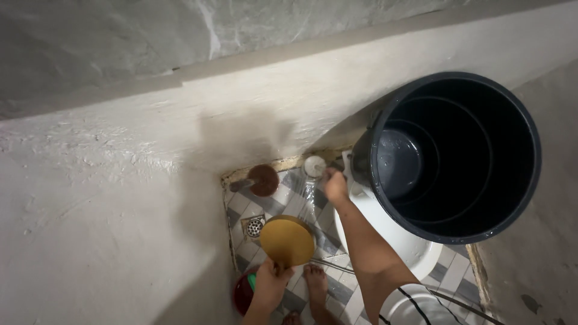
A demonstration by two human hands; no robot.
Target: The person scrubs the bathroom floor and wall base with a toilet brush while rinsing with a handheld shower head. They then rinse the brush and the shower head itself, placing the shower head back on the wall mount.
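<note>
My left hand (272, 283) grips the yellow dipper (287, 241) by its handle, bowl up, over the tiled floor (299, 201) near the drain (255, 226). My right hand (335, 185) reaches ahead, closed on the tap (314, 165) in the wall corner, beside the black bucket (456, 153).

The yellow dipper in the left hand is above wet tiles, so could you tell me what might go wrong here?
1. The yellow dipper could spill, leaving the tiled floor slippery under the bare foot.
2. The right hand reaches low past the dark bucket; leaning may upset balance.
</note>
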